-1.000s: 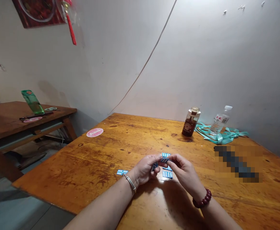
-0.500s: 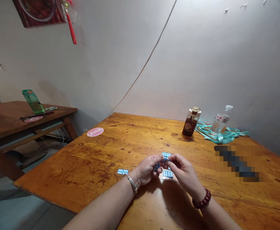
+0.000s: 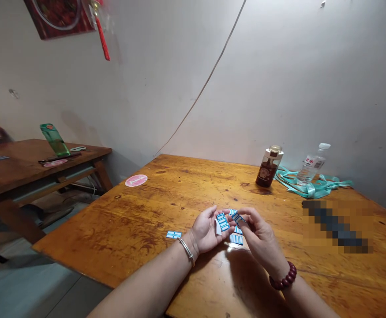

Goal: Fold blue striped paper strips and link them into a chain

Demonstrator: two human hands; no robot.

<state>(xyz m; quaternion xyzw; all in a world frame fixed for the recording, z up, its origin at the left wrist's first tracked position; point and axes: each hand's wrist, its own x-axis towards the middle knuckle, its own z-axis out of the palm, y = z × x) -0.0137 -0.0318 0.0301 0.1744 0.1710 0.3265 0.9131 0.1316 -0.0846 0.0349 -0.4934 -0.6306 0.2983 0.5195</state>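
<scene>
My left hand is turned palm up, fingers slightly curled. Across its fingers rests a small blue-bordered label sheet, with a plain white edge showing beside it. Between thumb and fingers, my right hand pinches another label sheet close to the left fingertips. More label sheets lie on the table under and just beyond the hands, partly covered by them. To the left of my left wrist, a separate blue-and-white label sheet lies flat.
On the wooden table stand a dark-filled bottle and a clear water bottle amid turquoise ribbon. A pixelated dark object lies at right, a pink round sticker at left. A second table holds a green bottle.
My hands have moved apart from their close pinch. The left palm has opened upward, showing the label sheet on it, and the right hand has drawn a sheet to the right. The view has shifted slightly.
</scene>
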